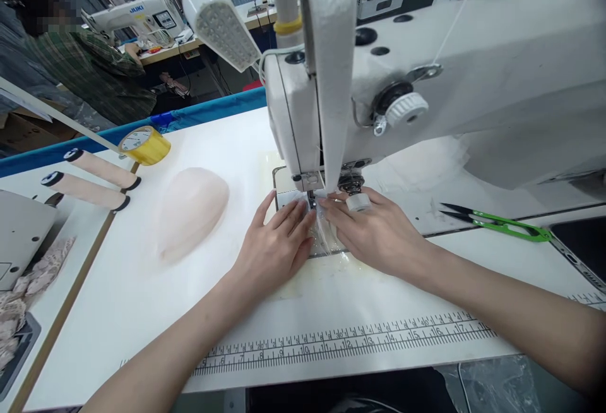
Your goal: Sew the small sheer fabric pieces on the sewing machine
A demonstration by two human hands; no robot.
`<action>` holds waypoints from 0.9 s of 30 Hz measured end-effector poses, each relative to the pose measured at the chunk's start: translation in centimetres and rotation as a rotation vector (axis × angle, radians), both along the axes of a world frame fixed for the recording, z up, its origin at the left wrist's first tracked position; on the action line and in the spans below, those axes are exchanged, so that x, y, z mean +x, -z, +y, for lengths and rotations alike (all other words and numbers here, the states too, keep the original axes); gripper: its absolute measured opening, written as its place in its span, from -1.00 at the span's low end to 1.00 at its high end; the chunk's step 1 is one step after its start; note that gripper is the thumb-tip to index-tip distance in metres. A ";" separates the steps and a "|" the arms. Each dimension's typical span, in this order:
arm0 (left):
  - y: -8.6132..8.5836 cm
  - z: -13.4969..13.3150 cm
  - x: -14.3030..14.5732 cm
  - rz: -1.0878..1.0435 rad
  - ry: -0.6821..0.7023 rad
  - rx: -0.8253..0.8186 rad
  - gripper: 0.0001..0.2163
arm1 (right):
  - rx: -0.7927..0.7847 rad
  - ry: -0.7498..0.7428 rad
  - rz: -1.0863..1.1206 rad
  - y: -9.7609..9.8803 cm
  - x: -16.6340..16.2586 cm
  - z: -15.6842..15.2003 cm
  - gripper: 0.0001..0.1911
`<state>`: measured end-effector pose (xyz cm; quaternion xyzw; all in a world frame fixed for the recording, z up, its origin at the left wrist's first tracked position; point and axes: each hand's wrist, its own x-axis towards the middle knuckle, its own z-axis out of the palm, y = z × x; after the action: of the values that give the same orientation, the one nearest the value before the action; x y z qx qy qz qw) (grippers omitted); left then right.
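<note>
Near the frame's centre, your left hand [277,236] lies flat with fingers spread, your right hand [374,231] curls in opposite, both at the sheer fabric [324,235] by the presser foot [312,199]; whether the right pinches it, I cannot tell; uneven pressure could pucker or skew that thin piece; a straying fingertip could get pricked.
</note>
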<state>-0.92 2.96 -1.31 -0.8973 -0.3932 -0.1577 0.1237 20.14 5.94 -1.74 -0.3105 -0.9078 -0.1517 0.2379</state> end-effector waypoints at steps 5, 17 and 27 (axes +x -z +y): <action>-0.2 -0.2 -0.4 -0.007 0.020 -0.001 -0.61 | -0.078 -0.099 0.026 -0.8 0.3 -0.6 -0.80; 0.2 -0.4 -0.7 -0.158 0.194 0.064 -0.87 | -0.212 -0.186 -0.040 -1.5 0.9 -0.9 -0.66; 0.4 -0.1 -0.4 -0.181 0.029 -0.126 -0.67 | -0.008 -0.234 0.077 -1.3 0.8 -0.9 -0.80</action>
<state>-1.35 2.85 -1.70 -0.8909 -0.3991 -0.2150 0.0288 20.91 5.07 -0.46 -0.2088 -0.9286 -0.1072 0.2876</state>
